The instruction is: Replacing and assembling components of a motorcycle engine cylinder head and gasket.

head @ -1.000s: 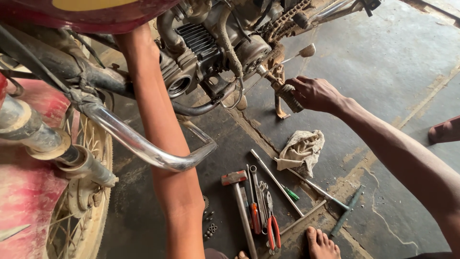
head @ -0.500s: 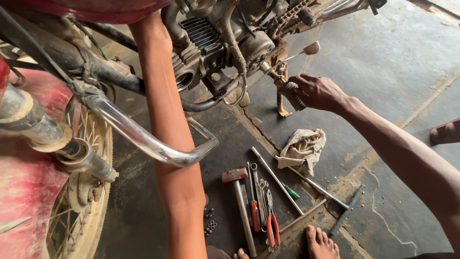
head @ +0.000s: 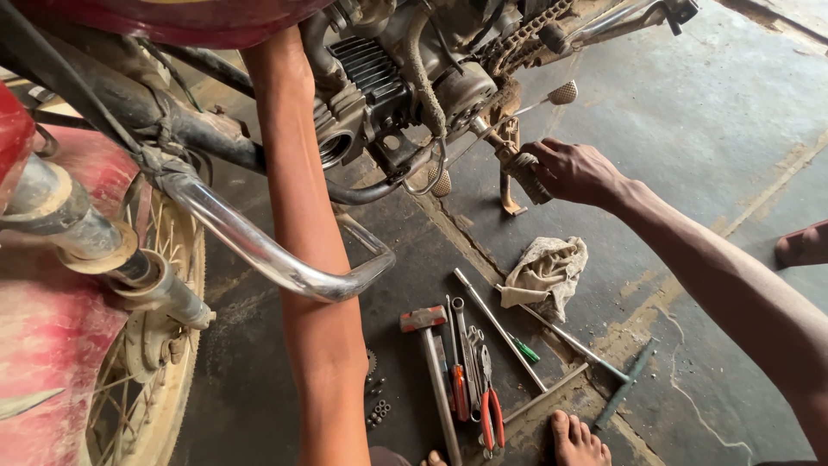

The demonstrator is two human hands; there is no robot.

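Observation:
A motorcycle stands over me, its finned engine (head: 371,78) at top centre. My right hand (head: 576,170) is closed around the dark rubber footrest (head: 526,177) low on the engine's right side, just above the side stand (head: 509,197). My left forearm (head: 302,259) runs straight up in front of the chrome crash bar (head: 259,250) and disappears behind the red tank. The left hand itself is hidden.
On the concrete floor lie a hammer (head: 427,345), red-handled pliers (head: 492,414), spanners, a green screwdriver (head: 524,349), long rods and a dirty rag (head: 548,272). My bare foot (head: 576,440) is beside them. The spoked front wheel (head: 147,388) fills the lower left. Another person's foot (head: 802,246) shows at the right edge.
The view has shifted slightly, so the engine sits a little lower in the picture. My right hand keeps its hold on the footrest and my left arm stays raised.

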